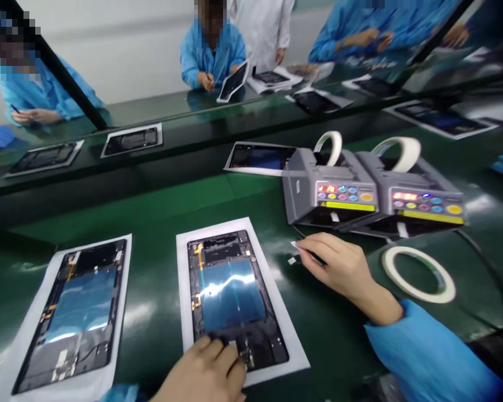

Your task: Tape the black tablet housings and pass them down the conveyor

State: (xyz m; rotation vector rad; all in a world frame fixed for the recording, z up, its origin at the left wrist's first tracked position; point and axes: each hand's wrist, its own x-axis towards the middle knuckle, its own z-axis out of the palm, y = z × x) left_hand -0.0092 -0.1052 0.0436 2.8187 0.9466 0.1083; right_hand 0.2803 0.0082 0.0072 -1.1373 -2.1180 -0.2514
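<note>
An opened tablet body (230,296) with a shiny blue battery lies on a white sheet in front of me. My left hand (205,371) rests on its near edge, fingers bent and pressing on the lower part. My right hand (339,265) reaches toward the left grey tape dispenser (329,192) and pinches a small white piece of tape (294,244) at its fingertips, held just above the green belt. A second small white piece (292,260) lies below it.
Another opened tablet (77,312) lies at the left. A second tape dispenser (414,195) and a loose tape roll (419,273) sit at the right. Further tablets lie on the far belt, where people in blue coats work.
</note>
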